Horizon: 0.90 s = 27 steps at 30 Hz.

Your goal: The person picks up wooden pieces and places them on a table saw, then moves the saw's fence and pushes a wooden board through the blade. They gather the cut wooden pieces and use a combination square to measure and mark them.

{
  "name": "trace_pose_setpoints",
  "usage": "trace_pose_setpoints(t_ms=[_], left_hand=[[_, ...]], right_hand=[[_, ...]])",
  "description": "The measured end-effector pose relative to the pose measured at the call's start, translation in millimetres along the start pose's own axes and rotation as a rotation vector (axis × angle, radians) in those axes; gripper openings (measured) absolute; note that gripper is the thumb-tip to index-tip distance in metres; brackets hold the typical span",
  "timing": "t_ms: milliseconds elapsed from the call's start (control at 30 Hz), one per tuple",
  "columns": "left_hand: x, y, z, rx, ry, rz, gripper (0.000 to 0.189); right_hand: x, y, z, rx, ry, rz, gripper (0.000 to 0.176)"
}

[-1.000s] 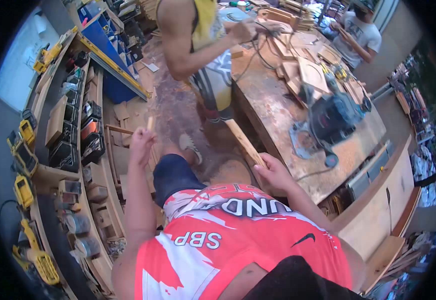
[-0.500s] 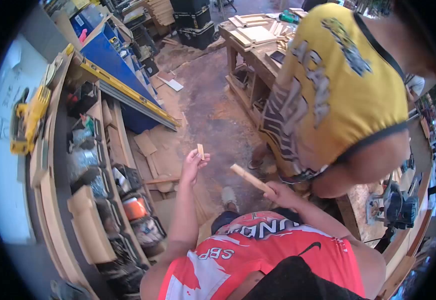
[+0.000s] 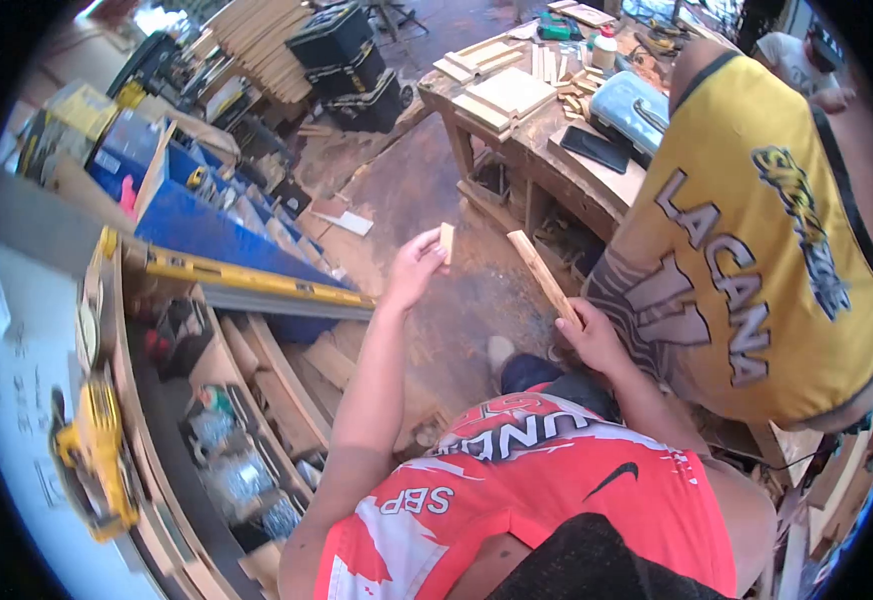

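- Here's the big one, the wooden desk [image 3: 535, 137], reaching across the top of the view, pale boards and small offcuts spread over it
- Beside it, on the right, a co-worker in a yellow jersey [image 3: 747, 260], back to the camera, hiding part of the desk
- Over on the left, a blue storage unit [image 3: 192, 215] with small things on its tiers
- Beyond on the floor, a stack of black cases [image 3: 342, 65]
- And a yellow spirit level [image 3: 257, 275], slanting in front of the blue storage unit
- On the desk, a light blue case [image 3: 632, 110] with a handle, right by the co-worker
- Far left, a yellow power tool [image 3: 102, 455] at the shelf's edge
- Now the right hand [image 3: 597, 338], fingers closed round the near end of a wooden strip!
- And the left hand [image 3: 415, 268], raised, fingers pinching a small wood piece!
- That wooden strip [image 3: 545, 278], tilted, points away from the body, held in the air
- Back to the desk, a dark phone [image 3: 597, 148] flat on a board
- Smallest of all, the small wood piece [image 3: 447, 243], up at the left fingertips, apart from the strip
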<state>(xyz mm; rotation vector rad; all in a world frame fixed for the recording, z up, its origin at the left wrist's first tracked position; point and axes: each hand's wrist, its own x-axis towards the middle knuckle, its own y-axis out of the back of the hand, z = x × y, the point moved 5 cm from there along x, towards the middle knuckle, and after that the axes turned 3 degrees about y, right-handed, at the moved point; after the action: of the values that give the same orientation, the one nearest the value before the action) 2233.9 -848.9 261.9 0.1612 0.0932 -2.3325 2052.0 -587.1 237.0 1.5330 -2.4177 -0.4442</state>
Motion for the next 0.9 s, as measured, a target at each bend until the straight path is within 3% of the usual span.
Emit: trace_pose_setpoints(t_ms=[133, 267, 333, 467, 567, 633, 700, 733, 900], left_hand=[[92, -2, 32, 0.124, -0.042, -0.179, 0.041], [164, 42, 7, 0.223, -0.006, -0.174, 0.039], [192, 57, 15, 0.167, -0.003, -0.153, 0.033], [277, 70, 34, 0.343, -0.102, -0.154, 0.027], [357, 67, 36, 0.463, -0.183, -0.147, 0.024], [409, 64, 37, 0.726, -0.272, -0.031, 0.026], [455, 61, 27, 0.828, -0.306, -0.084, 0.028], [474, 57, 26, 0.918, -0.358, -0.105, 0.030], [516, 38, 18, 0.951, -0.202, -0.366, 0.035]], right_hand=[[73, -22, 22, 0.065, -0.070, 0.047, 0.029], [143, -51, 47, 0.099, -0.106, 0.082, 0.029], [172, -43, 24, 0.098, -0.122, 0.079, 0.027], [189, -26, -3, 0.088, -0.163, 0.178, 0.027], [192, -25, 28, -0.001, -0.277, 0.371, 0.027], [191, -35, 40, 0.038, -0.371, 0.512, 0.027], [194, -46, 39, -0.003, -0.411, 0.626, 0.027], [198, -53, 32, 0.015, -0.541, 0.642, 0.027], [219, -95, 11, 0.045, -0.656, 0.795, 0.025]])
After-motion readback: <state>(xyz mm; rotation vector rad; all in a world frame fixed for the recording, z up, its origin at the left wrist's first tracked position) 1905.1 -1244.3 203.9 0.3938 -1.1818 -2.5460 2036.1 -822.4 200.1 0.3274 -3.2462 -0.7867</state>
